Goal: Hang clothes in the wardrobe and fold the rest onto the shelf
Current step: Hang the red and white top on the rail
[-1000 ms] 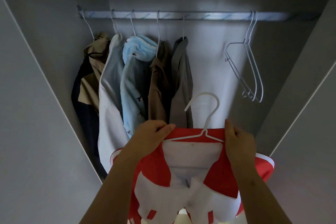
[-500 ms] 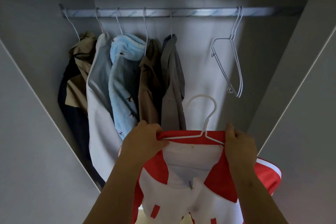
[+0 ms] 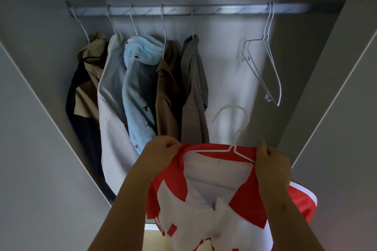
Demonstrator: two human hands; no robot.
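Note:
A red and white shirt (image 3: pixel 214 199) is on a white hanger (image 3: pixel 237 128), held up in front of the open wardrobe. My left hand (image 3: pixel 161 153) grips the shirt's left shoulder. My right hand (image 3: pixel 272 165) grips its right shoulder over the hanger's arm. The hanger's hook points up and left, well below the metal rail (image 3: pixel 204 10). Several garments hang at the rail's left: a tan and navy jacket (image 3: pixel 87 91), a pale grey top (image 3: pixel 111 91), a light blue fleece (image 3: pixel 138 87), a brown shirt (image 3: pixel 167 91) and a grey shirt (image 3: pixel 193 91).
Empty wire hangers (image 3: pixel 265 63) dangle at the rail's right. A gap of bare rail lies between the grey shirt and those hangers. Grey wardrobe side walls (image 3: pixel 40 149) slope in on both sides. A pale surface (image 3: pixel 153 238) shows beneath the shirt.
Both hands with the shirt have stayed at about the same place in view. The view has shifted a little, so the rail and hung clothes sit slightly lower and further left.

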